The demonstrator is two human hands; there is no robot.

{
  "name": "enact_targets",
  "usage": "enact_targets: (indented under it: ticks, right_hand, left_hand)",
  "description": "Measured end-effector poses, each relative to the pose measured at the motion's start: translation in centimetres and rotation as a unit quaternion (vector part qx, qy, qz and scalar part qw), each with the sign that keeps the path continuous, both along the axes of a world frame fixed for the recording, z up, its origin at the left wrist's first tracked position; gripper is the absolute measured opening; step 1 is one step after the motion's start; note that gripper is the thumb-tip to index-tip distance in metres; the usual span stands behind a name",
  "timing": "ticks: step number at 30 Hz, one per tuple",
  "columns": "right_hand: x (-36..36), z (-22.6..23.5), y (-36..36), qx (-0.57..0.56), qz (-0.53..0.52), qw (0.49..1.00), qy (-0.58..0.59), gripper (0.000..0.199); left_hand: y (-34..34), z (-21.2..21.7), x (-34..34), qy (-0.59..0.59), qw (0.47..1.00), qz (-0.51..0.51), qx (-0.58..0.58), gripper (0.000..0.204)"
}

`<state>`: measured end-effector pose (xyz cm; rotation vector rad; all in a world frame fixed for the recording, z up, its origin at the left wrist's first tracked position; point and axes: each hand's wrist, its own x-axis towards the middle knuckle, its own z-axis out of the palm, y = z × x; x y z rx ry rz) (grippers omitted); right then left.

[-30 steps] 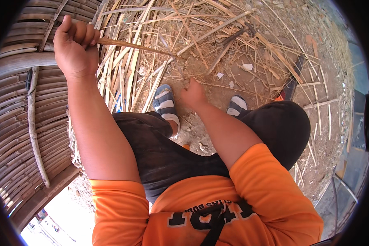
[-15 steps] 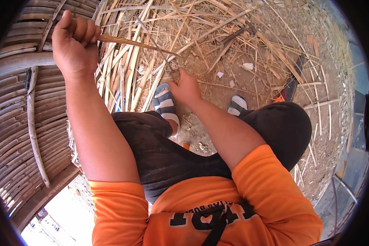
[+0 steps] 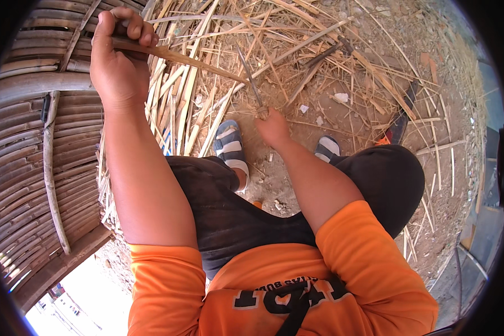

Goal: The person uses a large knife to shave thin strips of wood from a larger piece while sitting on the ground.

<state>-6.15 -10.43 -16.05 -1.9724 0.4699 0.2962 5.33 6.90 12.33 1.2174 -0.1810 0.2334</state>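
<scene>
My left hand (image 3: 120, 73), raised at the upper left, has its fingers curled loosely around a long split bamboo strip (image 3: 199, 64). From the palm the strip slants down to the right, its far end close to the knife. In front of my left foot, my right hand (image 3: 275, 130) is closed on the handle of a knife with a thin, narrow blade (image 3: 248, 74) pointing up and slightly left. The blade's tip lies just past the strip's end; whether they touch I cannot tell.
Loose bamboo strips (image 3: 179, 92) litter the ground ahead. A dark-bladed tool (image 3: 400, 120) with an orange part lies at the right, and a dark hammer-like tool (image 3: 327, 52) among the strips. A slatted bamboo bench (image 3: 22, 151) stands at my left.
My right hand has moved right and nearer to me with the knife, whose blade now stands steeper. My left hand has shifted slightly right, its fingers looser, and the strip's butt shows behind the palm.
</scene>
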Motion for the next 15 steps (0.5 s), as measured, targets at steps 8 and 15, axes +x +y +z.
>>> enact_targets:
  ticks: [8,15]
  right_hand:
    - [2.7,6.2,1.3,0.08,-0.01,0.989,-0.125,0.037]
    - [2.8,13.8,3.0,0.091,0.057,0.969,-0.224,0.039]
  left_hand:
    - [1.5,0.1,0.7,-0.017,0.998,-0.047,-0.039,0.044]
    - [1.2,0.3,0.2,0.0,0.998,0.005,-0.055,0.04]
